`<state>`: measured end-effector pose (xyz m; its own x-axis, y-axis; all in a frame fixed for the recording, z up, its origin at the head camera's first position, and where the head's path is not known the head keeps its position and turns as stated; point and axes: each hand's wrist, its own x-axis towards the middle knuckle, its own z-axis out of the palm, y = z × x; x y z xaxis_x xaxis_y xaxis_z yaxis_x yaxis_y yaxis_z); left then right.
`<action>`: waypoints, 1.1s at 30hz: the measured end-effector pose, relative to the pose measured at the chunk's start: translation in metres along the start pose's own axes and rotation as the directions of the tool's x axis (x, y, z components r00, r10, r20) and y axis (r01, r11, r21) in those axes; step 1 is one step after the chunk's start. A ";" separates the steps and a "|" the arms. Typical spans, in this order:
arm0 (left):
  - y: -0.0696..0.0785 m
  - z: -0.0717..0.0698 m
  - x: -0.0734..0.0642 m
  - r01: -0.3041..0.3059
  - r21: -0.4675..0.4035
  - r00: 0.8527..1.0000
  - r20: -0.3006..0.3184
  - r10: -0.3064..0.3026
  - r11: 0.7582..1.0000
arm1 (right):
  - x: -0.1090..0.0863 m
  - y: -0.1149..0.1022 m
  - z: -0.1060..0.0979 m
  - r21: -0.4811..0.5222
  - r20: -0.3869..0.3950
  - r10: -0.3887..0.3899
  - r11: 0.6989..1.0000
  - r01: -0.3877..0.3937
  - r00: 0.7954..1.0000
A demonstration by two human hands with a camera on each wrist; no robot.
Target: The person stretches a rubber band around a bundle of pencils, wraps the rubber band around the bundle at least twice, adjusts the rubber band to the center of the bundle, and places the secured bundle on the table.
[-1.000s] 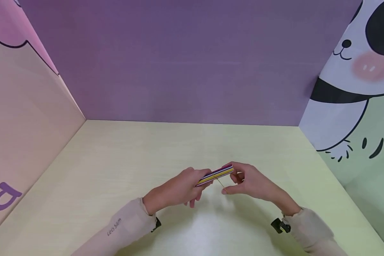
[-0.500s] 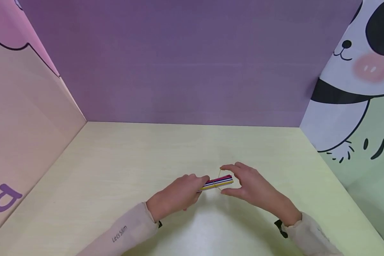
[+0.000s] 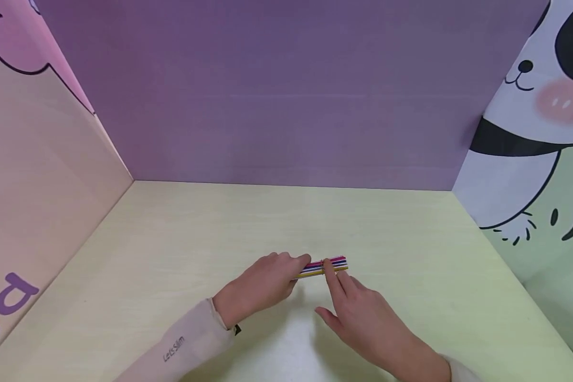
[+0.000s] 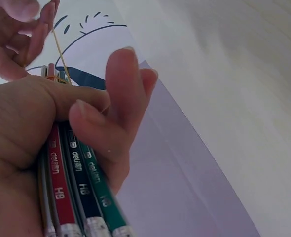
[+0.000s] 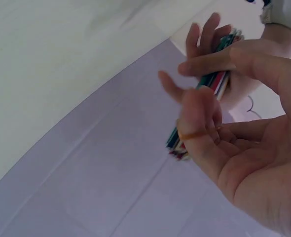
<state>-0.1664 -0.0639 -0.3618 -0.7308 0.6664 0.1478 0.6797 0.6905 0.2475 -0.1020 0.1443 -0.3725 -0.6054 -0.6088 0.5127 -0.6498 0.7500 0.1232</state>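
Observation:
My left hand grips a bundle of pencils above the table. Red, dark blue and green pencils show in the left wrist view, with the thumb across them and silvery ends toward the camera. A thin yellowish rubber band goes round the bundle's far part and stretches to my right hand. In the right wrist view the rubber band loops over a bent finger of that hand. The right index fingertip lies over the bundle in the head view, its thumb held apart.
A pale tabletop lies beneath both hands. Around it stand a purple back wall, a pinkish left panel and a right panel with a panda drawing.
The right hand held the band stretched beside the bundle's end between thumb and fingers; now it has come nearer and lower, index finger over the bundle. The left hand keeps its grip.

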 end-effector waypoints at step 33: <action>-0.007 -0.018 0.000 0.035 -0.542 0.996 0.088 0.015 0.840 | 0.012 0.012 -0.002 0.718 -0.425 0.088 0.639 0.277 0.901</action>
<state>-0.1725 -0.0733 -0.3466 -0.7121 0.6989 0.0667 0.5110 0.4508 0.7319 -0.1153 0.1466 -0.3631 -0.4068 -0.3728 0.8340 -0.9126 0.1256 -0.3890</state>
